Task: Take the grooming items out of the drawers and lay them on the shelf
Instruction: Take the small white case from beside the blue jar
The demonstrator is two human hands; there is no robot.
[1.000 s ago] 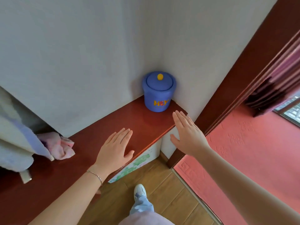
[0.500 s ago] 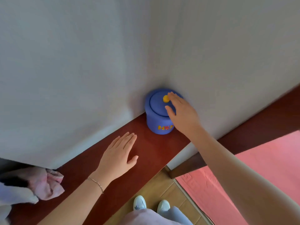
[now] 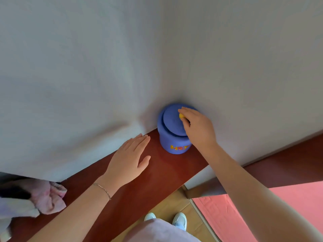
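Pinched the yellow knob [image 3: 181,116] of the lid [image 3: 173,121] between thumb and fingertips of the right hand [image 3: 198,127], fingers closed on it, wrist raised, forearm reaching in from the lower right. Lid tilted on the blue jar [image 3: 174,137], its left edge lifted off the rim; inside of the jar hidden, contents impossible to tell. Jar stood upright in the wall corner at the far end of the dark red shelf [image 3: 157,175], orange lettering on its front.

Left of the jar, laid flat on the shelf: the left hand [image 3: 130,158], palm down, fingers straight and spread a little, holding nothing, fingertips near the jar but apart from it. Thin bracelet [image 3: 103,188] around that wrist.

Counted: one jar, one lid, one knob, two hands. No grooming items seen on the shelf near the jar.

Farther left of the jar, at the shelf's near end: a bundle of pink cloth [image 3: 50,198] against paler fabric. Below the jar, past the shelf edge: wooden floor [image 3: 174,205], two pale shoes [image 3: 180,220], and to the right a pink mat [image 3: 236,212].
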